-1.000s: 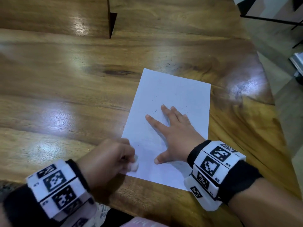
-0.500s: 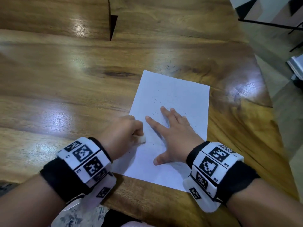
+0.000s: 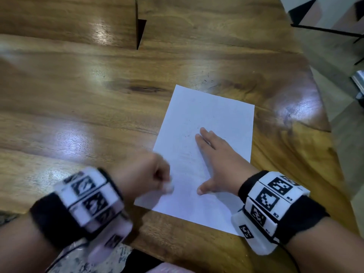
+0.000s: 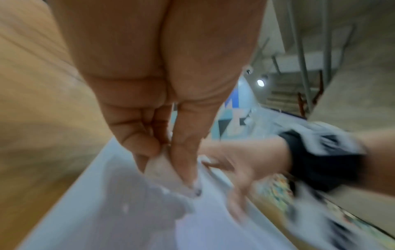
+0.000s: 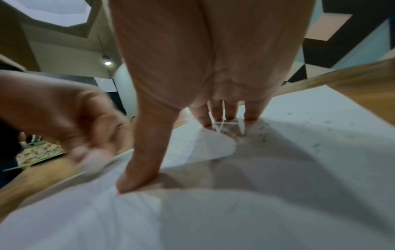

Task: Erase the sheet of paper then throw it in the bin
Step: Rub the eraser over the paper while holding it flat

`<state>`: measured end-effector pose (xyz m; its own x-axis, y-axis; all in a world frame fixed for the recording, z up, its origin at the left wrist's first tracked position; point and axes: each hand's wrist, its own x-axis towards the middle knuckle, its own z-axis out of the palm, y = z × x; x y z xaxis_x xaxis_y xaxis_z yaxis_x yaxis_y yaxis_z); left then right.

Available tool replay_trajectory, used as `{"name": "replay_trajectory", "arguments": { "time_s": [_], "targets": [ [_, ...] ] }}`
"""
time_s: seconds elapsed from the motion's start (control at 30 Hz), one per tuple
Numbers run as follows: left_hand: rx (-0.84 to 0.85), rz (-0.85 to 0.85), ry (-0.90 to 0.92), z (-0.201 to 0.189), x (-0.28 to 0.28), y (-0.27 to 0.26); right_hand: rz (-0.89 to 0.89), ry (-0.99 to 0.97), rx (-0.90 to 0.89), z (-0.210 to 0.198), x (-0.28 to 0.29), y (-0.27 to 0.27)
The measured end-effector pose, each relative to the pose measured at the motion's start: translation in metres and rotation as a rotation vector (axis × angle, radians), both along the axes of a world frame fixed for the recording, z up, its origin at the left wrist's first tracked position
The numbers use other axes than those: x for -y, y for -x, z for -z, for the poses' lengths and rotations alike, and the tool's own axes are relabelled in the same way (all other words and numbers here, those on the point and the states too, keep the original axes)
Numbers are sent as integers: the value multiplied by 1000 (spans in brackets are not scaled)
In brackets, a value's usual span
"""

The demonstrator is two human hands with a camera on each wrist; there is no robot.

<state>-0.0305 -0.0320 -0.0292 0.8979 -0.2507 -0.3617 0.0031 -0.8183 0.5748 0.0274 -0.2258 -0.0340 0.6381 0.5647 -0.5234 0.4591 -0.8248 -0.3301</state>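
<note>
A white sheet of paper (image 3: 208, 123) lies on the wooden table (image 3: 78, 95), speckled with dark eraser crumbs (image 5: 316, 145). My right hand (image 3: 214, 154) lies flat on the sheet (image 5: 278, 211), fingers straight and thumb spread, pressing it down. My left hand (image 3: 145, 174) pinches a small white eraser (image 3: 169, 187) between thumb and fingers at the sheet's left edge near the bottom. It is blurred with motion. In the left wrist view the eraser (image 4: 162, 165) touches the paper (image 4: 209, 223) beneath the fingertips. No bin is in view.
The table's right edge (image 3: 323, 107) curves close to the sheet, with grey floor (image 3: 350, 134) beyond. A dark notch (image 3: 140, 32) cuts into the table at the back. The near table edge runs just below my wrists.
My left hand with the eraser has slid back down the sheet's left side toward me after moving up it. The right hand's index finger has closed in beside the others; the hand stays flat.
</note>
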Motion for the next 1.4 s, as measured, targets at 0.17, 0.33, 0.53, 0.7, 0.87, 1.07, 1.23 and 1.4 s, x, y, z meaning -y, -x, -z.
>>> {"name": "replay_trajectory", "arguments": {
  "time_s": [0.17,0.33,0.53,0.7,0.87,1.07,1.23,1.4],
  "targets": [
    [199,-218,-25,1,19,-64,-37,46,30,-1,-4,1],
    [76,60,-29,3,15,-7,-29,47,16,0,-3,1],
    [206,-135,-67,6,22,-59,-45,44,30,-1,-4,1],
    [140,-2,6,6,18,-6,-43,35,17,-2,-2,1],
    [118,20,-33,4,17,-17,-56,50,17,-3,-3,1],
    [259,-35,-23,18,22,-30,-43,46,13,-4,-2,2],
    [78,146,49,17,12,27,-50,54,10,-5,-3,2],
    [223,-72,-51,10,14,-33,-45,70,18,-5,-5,2]
  ]
}}
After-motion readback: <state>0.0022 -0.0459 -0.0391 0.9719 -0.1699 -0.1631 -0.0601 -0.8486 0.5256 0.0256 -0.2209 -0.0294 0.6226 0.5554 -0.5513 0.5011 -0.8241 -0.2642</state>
